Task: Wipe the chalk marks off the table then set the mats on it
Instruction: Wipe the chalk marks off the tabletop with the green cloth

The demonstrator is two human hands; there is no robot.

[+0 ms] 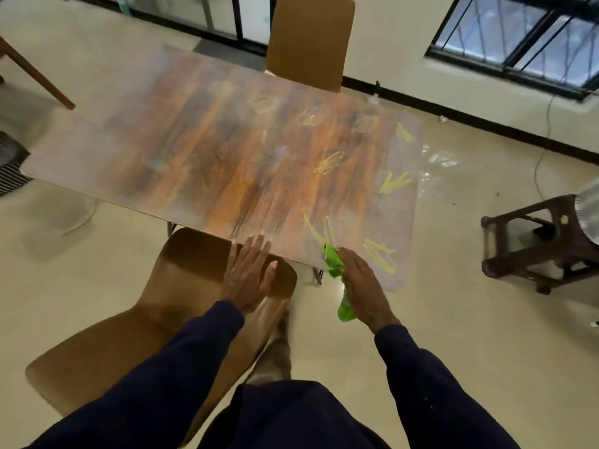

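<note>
Looking down from the head: gripping a bunched green cloth (334, 265) in the right hand (359, 283), fingers curled round it, at the near edge of the table (162, 150) by its right corner. Laying the left hand (248, 273) flat, fingers straight and slightly spread, at that same edge above the brown chair (194, 254). Facing yellow chalk marks (379, 259) just right of the cloth and farther ahead along the right end, nearer the right hand; probably calling for sweeps rightward and away. No mats in view.
</note>
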